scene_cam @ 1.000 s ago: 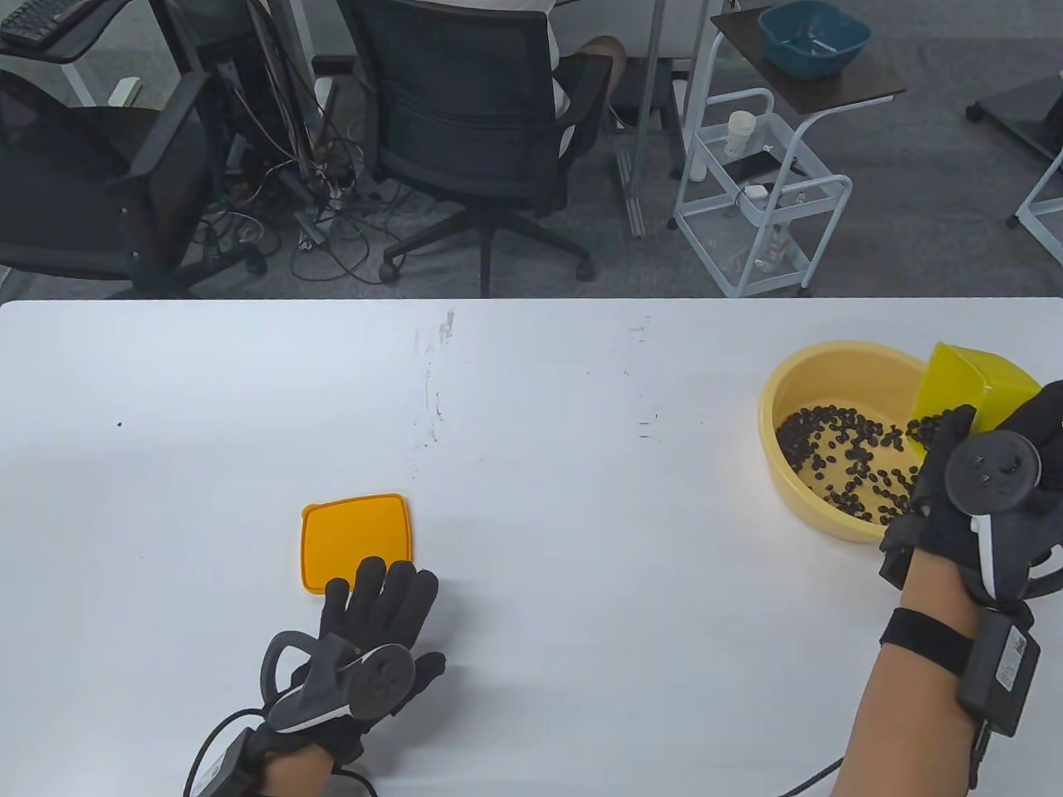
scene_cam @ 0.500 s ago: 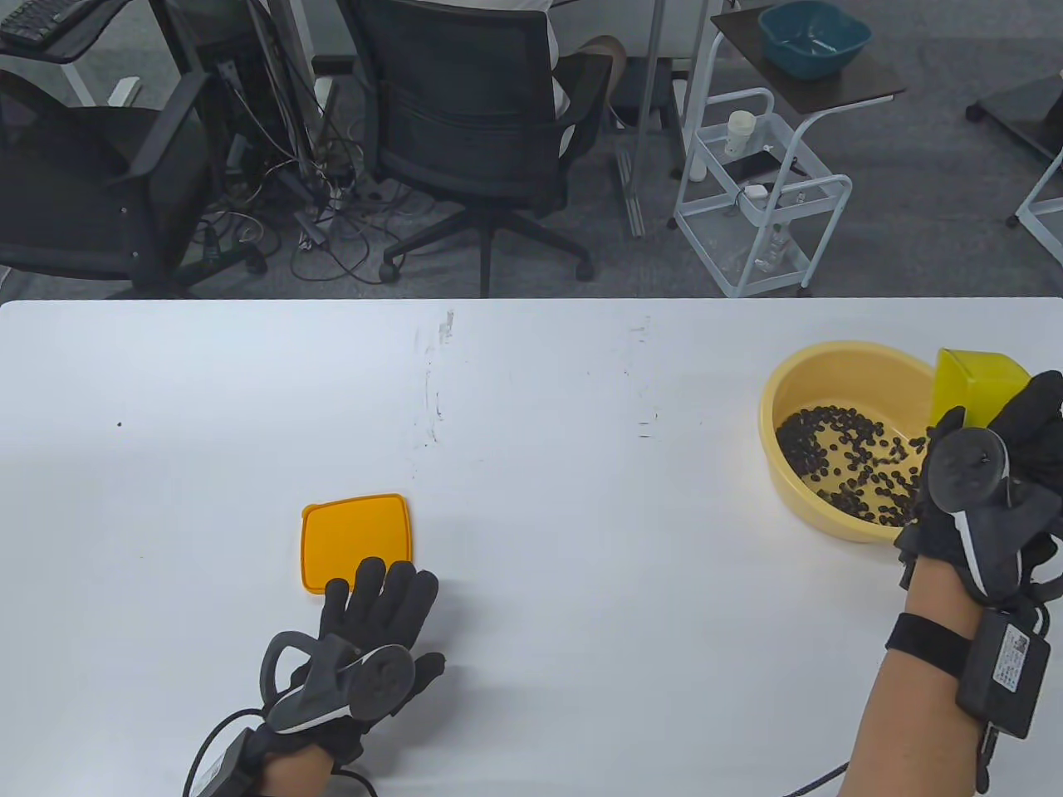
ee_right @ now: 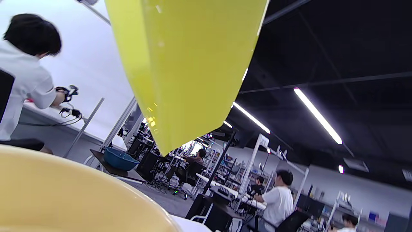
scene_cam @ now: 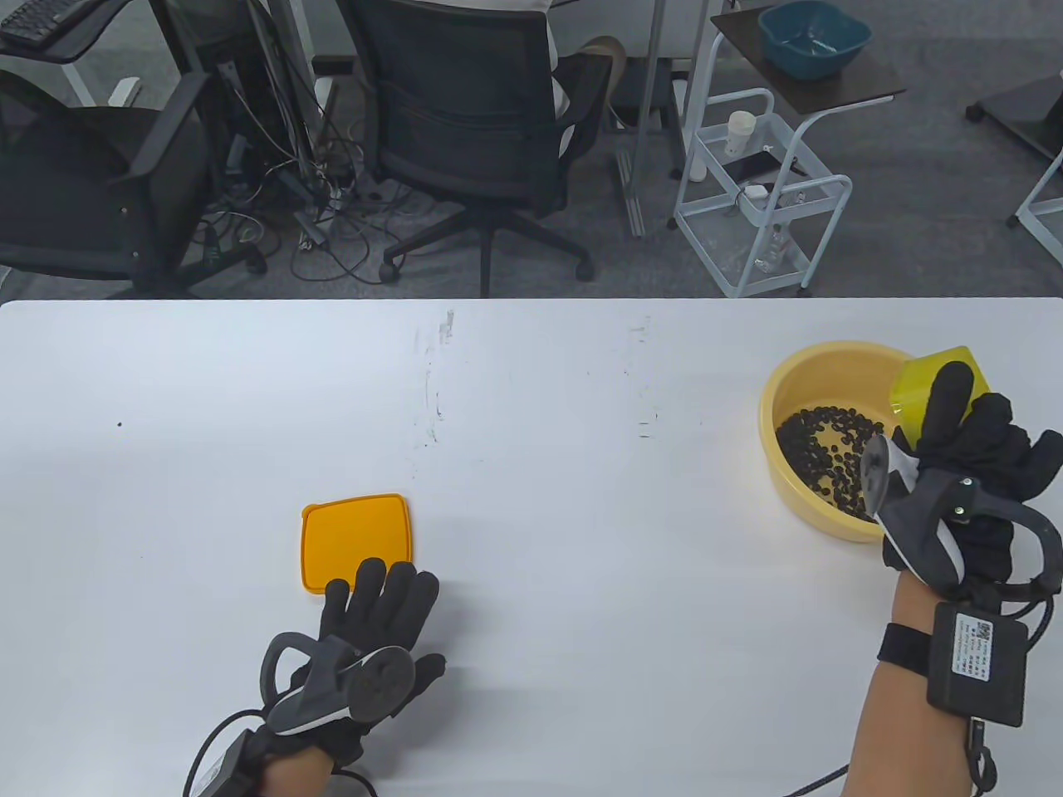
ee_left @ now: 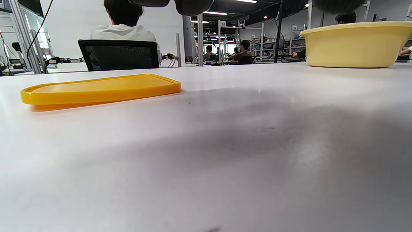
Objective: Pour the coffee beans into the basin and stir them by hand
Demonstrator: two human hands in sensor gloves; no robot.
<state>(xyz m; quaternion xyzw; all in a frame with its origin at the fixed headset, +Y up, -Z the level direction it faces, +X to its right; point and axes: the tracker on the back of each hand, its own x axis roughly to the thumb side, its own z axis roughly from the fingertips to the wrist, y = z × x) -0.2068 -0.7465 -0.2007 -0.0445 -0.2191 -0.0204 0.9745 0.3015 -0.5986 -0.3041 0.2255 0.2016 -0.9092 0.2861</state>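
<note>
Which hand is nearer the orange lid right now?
Left. The left hand lies flat with fingertips at the orange lid's near edge; the right hand is far across the table, holding the yellow container over the basin.

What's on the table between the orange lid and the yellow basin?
Nothing: the table view shows only bare white table between the orange lid and the yellow basin.
</note>
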